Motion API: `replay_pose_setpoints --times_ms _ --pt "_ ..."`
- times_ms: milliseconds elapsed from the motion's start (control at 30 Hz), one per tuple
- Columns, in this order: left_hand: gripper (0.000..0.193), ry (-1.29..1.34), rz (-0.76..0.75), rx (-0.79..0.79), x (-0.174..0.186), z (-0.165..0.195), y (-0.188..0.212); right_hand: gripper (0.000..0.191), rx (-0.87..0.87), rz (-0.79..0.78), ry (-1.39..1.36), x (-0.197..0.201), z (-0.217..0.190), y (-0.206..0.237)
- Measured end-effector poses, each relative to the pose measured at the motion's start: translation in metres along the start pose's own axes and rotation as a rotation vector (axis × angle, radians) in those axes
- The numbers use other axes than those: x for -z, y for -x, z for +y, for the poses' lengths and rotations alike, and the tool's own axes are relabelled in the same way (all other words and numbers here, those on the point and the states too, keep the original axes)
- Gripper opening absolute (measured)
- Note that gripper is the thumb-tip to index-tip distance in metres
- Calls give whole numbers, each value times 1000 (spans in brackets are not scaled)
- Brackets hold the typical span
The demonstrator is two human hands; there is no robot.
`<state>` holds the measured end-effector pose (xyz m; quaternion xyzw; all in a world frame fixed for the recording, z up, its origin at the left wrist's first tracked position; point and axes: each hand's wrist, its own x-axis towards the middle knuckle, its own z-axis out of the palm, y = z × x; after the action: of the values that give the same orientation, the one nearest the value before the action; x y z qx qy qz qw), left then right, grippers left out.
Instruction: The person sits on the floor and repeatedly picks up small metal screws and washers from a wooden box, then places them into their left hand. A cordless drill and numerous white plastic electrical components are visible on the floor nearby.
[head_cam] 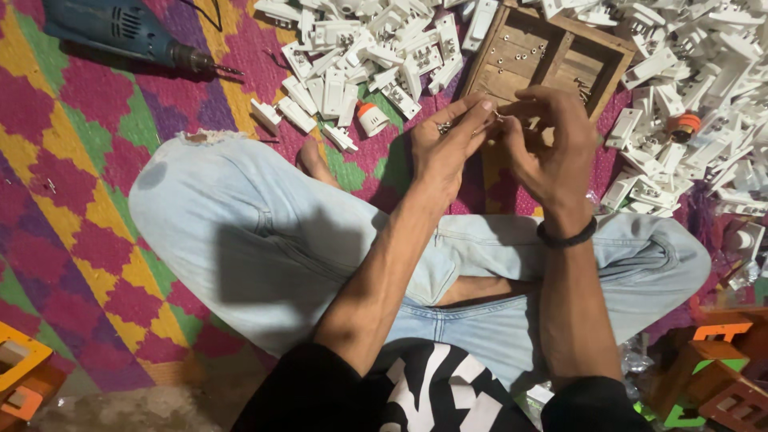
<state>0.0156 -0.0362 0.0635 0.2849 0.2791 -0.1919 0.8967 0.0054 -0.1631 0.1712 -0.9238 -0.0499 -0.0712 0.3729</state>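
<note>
While the person sits cross-legged on a bright patterned mat (88, 200), the left hand (444, 148) and right hand (548, 148) meet just above centre frame, fingertips pinching small, shiny metal screws (445, 126) before a wooden box (552, 60); white plastic parts (368, 48) lie heaped along the top.

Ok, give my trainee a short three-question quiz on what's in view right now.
1. True or false: the drill lies on the patterned mat, apart from both hands.
2. What lies heaped around the wooden box? A) white plastic parts B) folded cloths C) glass jars
3. Which wrist wears a dark band?

Key:
1. True; it lies at the upper left, untouched.
2. A; white plastic parts spread on both sides of it.
3. The right one. The right hand and left hand meet over small metal pieces, too small to identify.
</note>
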Motion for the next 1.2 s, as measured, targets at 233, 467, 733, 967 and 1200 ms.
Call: replay_pose_setpoints --times_ms 233,467,733,967,1200 --pt "33 -40 28 -2 1 1 -2 37 -161 11 -264 -14 10 4" --pt "35 -38 1 -15 1 3 0 43 -139 52 -292 -17 19 6" --pt "60 -1 -69 178 4 11 -1 49 -74 29 -10 -13 23 1" --pt "57 -37 106 162 8 7 -6 53 36 -92 -48 -11 29 -7" --pt "60 4 25 142 10 9 -7 49 -66 -82 -64 -10 30 -12"
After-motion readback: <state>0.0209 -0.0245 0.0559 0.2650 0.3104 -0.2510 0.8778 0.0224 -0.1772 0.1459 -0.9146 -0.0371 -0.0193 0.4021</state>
